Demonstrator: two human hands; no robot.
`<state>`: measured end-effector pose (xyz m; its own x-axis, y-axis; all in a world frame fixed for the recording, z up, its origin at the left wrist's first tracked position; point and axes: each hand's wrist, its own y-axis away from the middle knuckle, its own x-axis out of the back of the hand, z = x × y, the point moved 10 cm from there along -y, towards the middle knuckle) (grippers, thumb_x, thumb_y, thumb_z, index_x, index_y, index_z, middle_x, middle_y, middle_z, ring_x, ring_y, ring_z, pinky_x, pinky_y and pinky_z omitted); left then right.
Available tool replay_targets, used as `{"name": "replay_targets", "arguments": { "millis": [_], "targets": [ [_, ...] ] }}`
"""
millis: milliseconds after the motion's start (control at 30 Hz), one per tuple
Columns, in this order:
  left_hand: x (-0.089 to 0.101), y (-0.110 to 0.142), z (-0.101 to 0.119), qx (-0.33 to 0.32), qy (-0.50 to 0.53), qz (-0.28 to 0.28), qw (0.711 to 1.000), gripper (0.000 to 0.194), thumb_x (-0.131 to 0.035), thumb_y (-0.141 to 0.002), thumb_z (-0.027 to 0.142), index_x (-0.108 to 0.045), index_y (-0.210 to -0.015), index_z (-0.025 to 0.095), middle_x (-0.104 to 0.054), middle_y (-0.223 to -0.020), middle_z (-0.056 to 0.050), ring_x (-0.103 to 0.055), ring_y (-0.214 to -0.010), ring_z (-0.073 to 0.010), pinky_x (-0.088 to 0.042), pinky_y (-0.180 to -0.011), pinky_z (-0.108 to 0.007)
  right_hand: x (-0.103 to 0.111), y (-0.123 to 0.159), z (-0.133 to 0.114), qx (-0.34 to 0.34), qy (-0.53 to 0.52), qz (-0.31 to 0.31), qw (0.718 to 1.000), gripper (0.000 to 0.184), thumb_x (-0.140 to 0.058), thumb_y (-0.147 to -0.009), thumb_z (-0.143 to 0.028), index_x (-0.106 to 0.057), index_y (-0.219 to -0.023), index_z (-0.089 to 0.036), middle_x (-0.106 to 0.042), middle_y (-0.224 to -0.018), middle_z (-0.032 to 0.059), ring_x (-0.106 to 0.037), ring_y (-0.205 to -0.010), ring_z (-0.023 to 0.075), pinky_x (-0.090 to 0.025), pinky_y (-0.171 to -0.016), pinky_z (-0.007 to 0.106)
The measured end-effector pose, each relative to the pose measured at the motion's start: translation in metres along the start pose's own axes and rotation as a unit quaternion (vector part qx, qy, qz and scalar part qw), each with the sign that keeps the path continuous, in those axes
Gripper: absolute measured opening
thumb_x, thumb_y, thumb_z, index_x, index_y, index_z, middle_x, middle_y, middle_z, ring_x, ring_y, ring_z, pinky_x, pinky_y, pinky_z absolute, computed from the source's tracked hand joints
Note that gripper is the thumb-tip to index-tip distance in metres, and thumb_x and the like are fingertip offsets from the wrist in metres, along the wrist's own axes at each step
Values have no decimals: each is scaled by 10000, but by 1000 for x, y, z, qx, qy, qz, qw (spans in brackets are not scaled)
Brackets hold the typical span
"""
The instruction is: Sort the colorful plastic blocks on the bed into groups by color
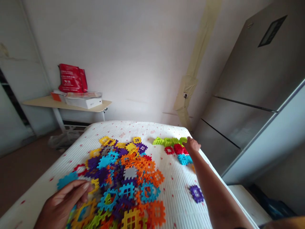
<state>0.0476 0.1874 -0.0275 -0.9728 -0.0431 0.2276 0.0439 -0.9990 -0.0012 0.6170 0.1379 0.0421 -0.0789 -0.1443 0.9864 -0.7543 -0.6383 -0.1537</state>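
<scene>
My right hand [192, 145] reaches to the far right of the padded bed cover, its fingers closed at the end of a row of lime-green interlocking plastic tiles [168, 142]. Close below it lie red tiles [179, 149] and blue tiles [184, 159]. At lower left, my left hand [68, 198] hovers by a large mixed pile, thumb and forefinger pinched together. A yellow tile [95, 185] is right at those fingertips; whether they hold anything is hidden. The pile has orange tiles [143, 165], a grey tile [130, 173] and blue tiles [127, 190].
A single purple tile [196, 193] lies near my right forearm. The white quilted surface [133, 127] ends at a wall. A tall grey refrigerator [240, 82] stands to the right. At back left, a small table [40, 102] bears a red bag [71, 78] and white box [87, 102].
</scene>
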Motion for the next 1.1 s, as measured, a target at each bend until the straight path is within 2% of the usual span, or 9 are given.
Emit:
{"name": "replay_targets", "arguments": {
  "millis": [133, 233, 300, 400, 533, 633, 733, 933, 1100],
  "targets": [
    [1, 6, 16, 4, 36, -20, 999, 397, -654, -605, 589, -609, -698, 205, -564, -556, 16, -505, -590, -151, -421, -575, -224, 26, 14, -15, 29, -6, 53, 998, 418, -531, -817, -379, -547, -1186, -185, -598, -1146, 135, -545, -1074, 283, -410, -813, 421],
    [13, 5, 21, 0, 18, -1, 1000, 399, -651, -593, 588, -610, -707, 208, -550, -546, 21, -488, -573, -148, -404, -557, -224, 46, 36, -37, 76, -24, 97, 992, 397, -507, -830, -330, -549, -1197, -186, -608, -1150, 126, -550, -1069, 267, -413, -817, 387],
    [24, 1, 19, 8, -18, 11, 1000, 423, -650, -564, 596, -620, -724, 206, -555, -539, 14, -497, -566, -160, -398, -548, -235, 50, 57, -56, 125, -51, 97, 986, 391, -510, -831, -320, -560, -1194, -184, -627, -1132, 113, -579, -1025, 249, -422, -805, 345],
    [37, -9, 15, 5, -99, 2, 995, 441, -633, -552, 595, -638, -749, 201, -592, -584, -2, -520, -598, -181, -398, -568, -255, 36, 96, -87, 216, -120, 52, 967, 356, -518, -833, -328, -598, -1147, -180, -675, -1029, 89, -636, -890, 210, -442, -749, 281],
    [46, -20, 10, -23, -178, -33, 983, 382, -595, -593, 554, -655, -709, 196, -655, -689, -27, -575, -704, -216, -417, -655, -280, 7, 156, -124, 331, -201, -2, 922, 276, -524, -829, -313, -637, -1051, -194, -696, -925, 53, -654, -774, 170, -455, -705, 248],
    [51, -24, 3, -26, -181, -50, 982, 348, -601, -584, 521, -664, -668, 190, -670, -691, -37, -595, -730, -229, -426, -675, -281, -10, 186, -136, 360, -221, -18, 906, 253, -483, -848, -308, -641, -1019, -209, -694, -917, 43, -656, -737, 164, -459, -676, 248],
    [53, -22, -1, -20, -174, -70, 982, 310, -614, -566, 484, -660, -633, 184, -661, -665, -37, -593, -700, -221, -431, -662, -273, -20, 198, -140, 355, -230, -20, 906, 266, -427, -871, -321, -646, -982, -219, -686, -941, 47, -650, -705, 160, -456, -649, 249],
    [44, -5, 1, -11, -172, -162, 972, 258, -618, -561, 411, -667, -658, 177, -624, -636, -31, -558, -642, -198, -429, -615, -262, -29, 195, -133, 339, -279, 7, 898, 332, -355, -888, -385, -642, -898, -218, -675, -883, 61, -641, -738, 167, -456, -665, 240],
    [39, 4, -1, -25, -196, -197, 960, 318, -624, -500, 282, -690, -793, 180, -639, -833, -48, -571, -800, -211, -440, -731, -267, -33, 198, -133, 359, -310, 8, 880, 340, -343, -895, -384, -629, -881, -201, -665, -870, 75, -631, -743, 166, -453, -686, 241]
  ]
}}
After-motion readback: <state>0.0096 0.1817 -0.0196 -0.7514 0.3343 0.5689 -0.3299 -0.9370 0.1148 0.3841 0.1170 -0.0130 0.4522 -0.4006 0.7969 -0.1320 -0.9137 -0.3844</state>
